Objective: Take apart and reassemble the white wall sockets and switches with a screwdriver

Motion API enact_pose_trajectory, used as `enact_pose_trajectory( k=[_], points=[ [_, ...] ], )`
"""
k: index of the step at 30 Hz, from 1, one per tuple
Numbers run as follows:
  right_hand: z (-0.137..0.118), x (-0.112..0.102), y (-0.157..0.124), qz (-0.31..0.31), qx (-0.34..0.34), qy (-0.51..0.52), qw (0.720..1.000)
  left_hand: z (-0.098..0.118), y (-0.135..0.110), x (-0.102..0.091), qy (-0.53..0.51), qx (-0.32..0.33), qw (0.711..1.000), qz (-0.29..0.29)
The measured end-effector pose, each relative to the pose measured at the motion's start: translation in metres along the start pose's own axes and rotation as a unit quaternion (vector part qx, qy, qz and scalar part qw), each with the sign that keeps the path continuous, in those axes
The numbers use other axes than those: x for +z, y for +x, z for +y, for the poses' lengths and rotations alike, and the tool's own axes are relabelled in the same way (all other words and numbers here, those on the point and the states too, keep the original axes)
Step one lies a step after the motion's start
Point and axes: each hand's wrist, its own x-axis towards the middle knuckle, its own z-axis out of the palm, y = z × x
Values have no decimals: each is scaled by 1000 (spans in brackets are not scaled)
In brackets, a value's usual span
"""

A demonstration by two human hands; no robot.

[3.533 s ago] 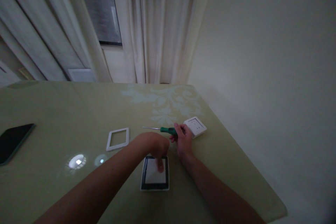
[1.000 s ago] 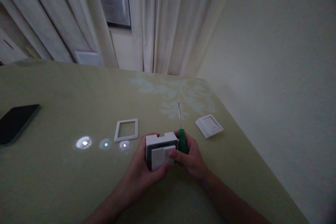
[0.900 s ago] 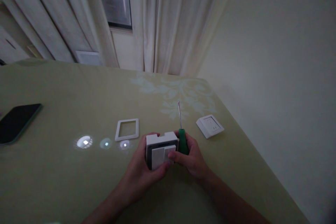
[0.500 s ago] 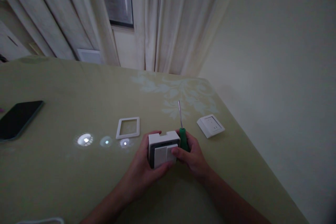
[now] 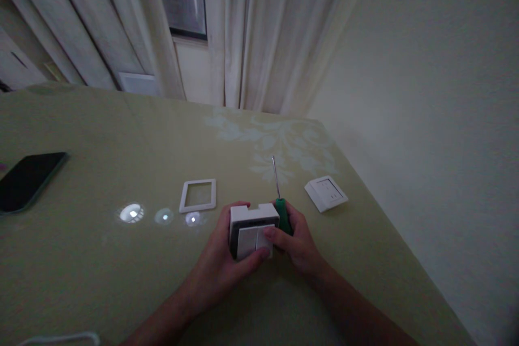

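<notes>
A white light switch with two rocker panels sits in a white box, above the table. My left hand is closed around its left side, the thumb lying across the lower front. Tucked in my right hand is a screwdriver with a green handle, its metal shaft pointing up and away. The right thumb presses on the right rocker of the switch. Past the hands, a white square frame lies flat on the left. To the right rests a white wall socket on a box, tilted.
The greenish table has a leaf pattern at its far right corner and shiny light reflections. A dark phone lies at the left. Part of a white cable shows at the lower left. Curtains and a wall border the table.
The screwdriver's tip has swung slightly to the left. Both hands keep their hold on the switch with hardly any movement.
</notes>
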Motion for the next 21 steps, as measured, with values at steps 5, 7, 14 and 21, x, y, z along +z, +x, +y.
enact_pose_trajectory(
  k=[5, 7, 14, 21],
  points=[
    [2, -2, 2, -52, 1, 28, 998, 0, 1, 1, -2, 9, 999, 41],
    [2, -4, 3, -70, -1, 35, 997, 1, 2, 0, -5, 16, 998, 54],
    [1, -5, 3, -57, -29, -16, 998, 4, -1, 0, -15, 31, 997, 71],
    [-3, 1, 1, -78, -60, -8, 995, 5, -4, 3, -27, 41, 996, 76]
  ],
)
